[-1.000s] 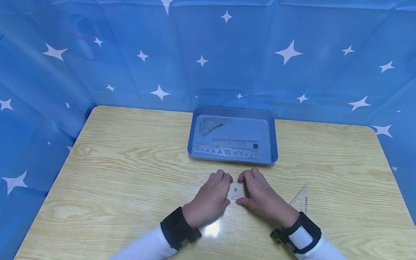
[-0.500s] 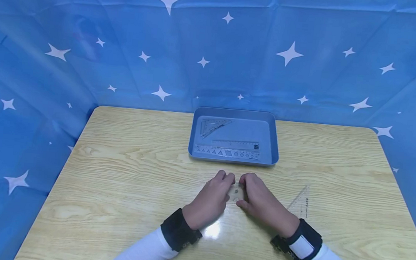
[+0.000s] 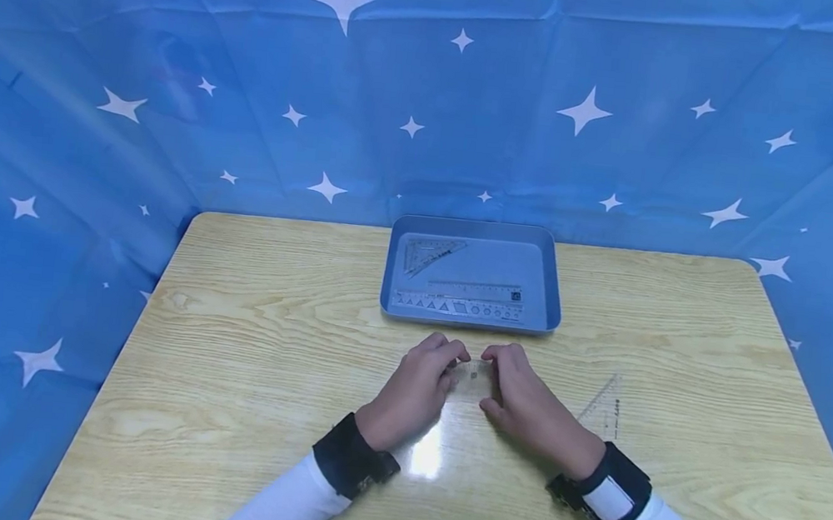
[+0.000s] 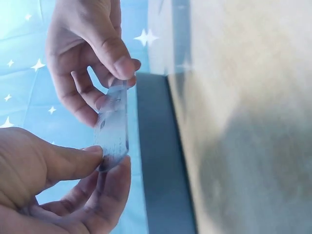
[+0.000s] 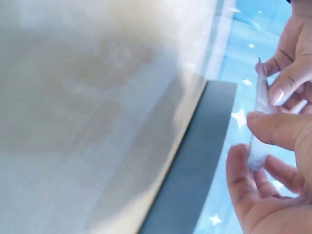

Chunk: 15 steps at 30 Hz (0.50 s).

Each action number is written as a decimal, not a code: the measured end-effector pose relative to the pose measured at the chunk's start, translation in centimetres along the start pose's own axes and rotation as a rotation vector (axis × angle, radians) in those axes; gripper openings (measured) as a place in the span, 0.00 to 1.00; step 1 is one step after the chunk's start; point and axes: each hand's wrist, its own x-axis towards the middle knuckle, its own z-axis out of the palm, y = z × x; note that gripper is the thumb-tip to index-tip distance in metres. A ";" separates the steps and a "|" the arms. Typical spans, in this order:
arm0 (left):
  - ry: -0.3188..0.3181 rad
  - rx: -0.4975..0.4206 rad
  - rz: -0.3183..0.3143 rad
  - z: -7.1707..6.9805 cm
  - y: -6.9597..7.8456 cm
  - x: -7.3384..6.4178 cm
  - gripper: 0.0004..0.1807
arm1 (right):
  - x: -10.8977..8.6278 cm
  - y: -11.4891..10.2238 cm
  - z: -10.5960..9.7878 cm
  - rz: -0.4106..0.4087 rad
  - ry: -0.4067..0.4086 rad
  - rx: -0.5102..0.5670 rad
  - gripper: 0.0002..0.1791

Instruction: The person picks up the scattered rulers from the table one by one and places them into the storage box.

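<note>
A clear plastic protractor, faint in the head view, sits between both hands in front of the tray. In the left wrist view the protractor is seen nearly edge-on, above the tabletop. My left hand pinches one end of it between thumb and finger. The other end is gripped by my right hand, its thumb against one face and fingers behind. The right wrist view shows the protractor as a thin sheet between the two hands. Near my right wrist, a clear set square lies flat on the table.
A blue tray stands at the table's back edge. Inside are another clear set square, a short ruler and a stencil ruler. Star-printed blue cloth hangs behind the wooden table.
The left hand has shifted slightly and its thumb and fingers have changed their hold on the protractor. The right hand stays nearly in place. The tray and its contents have not moved.
</note>
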 end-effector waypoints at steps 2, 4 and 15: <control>0.019 0.000 0.007 -0.3 0.0 0.2 0.13 | 0.0 0.0 -0.1 -0.011 0.014 -0.005 0.32; 0.038 -0.004 0.015 -0.6 0.0 0.3 0.14 | 0.2 0.0 -0.2 -0.016 0.020 0.001 0.32; 0.106 -0.014 0.015 -3.1 0.3 1.3 0.14 | 1.7 -0.3 -2.1 -0.120 0.126 -0.026 0.32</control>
